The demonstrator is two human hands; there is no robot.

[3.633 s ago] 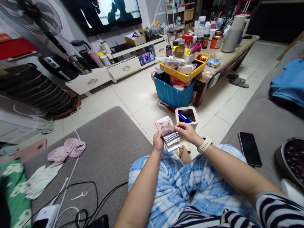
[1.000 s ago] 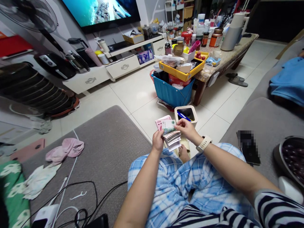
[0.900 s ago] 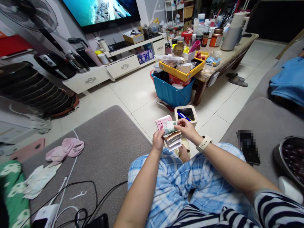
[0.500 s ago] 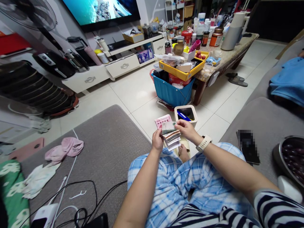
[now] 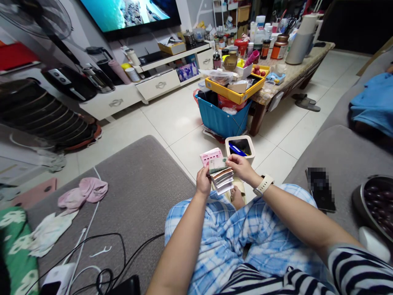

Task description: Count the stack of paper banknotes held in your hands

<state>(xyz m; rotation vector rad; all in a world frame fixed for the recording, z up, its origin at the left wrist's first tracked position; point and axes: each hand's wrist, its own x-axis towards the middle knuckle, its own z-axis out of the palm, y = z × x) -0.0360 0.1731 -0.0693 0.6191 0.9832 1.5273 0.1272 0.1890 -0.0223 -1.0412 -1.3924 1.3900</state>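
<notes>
My left hand [image 5: 203, 180] is closed on a folded stack of papers [image 5: 223, 182] and banknotes above my knees. A pink 100 banknote [image 5: 210, 155] sticks out at the back of the bundle. In front of it lies a green banknote [image 5: 217, 164], its right end pinched by my right hand [image 5: 238, 164] between thumb and fingers. The white and brown edges of the stack fan out below the green note. A watch with a pale strap [image 5: 264, 185] is on my right wrist.
A small bin [image 5: 240, 148] stands on the floor just beyond my hands. Behind it are a blue basket [image 5: 223, 119] and a cluttered table [image 5: 264, 96]. A phone [image 5: 321, 188] and a bowl of dark fruit [image 5: 379, 205] rest on the sofa at right; cables [image 5: 123, 246] cross the left cushion.
The green banknote lies slightly flatter and lower against the stack. Both hands keep their grip and have barely moved.
</notes>
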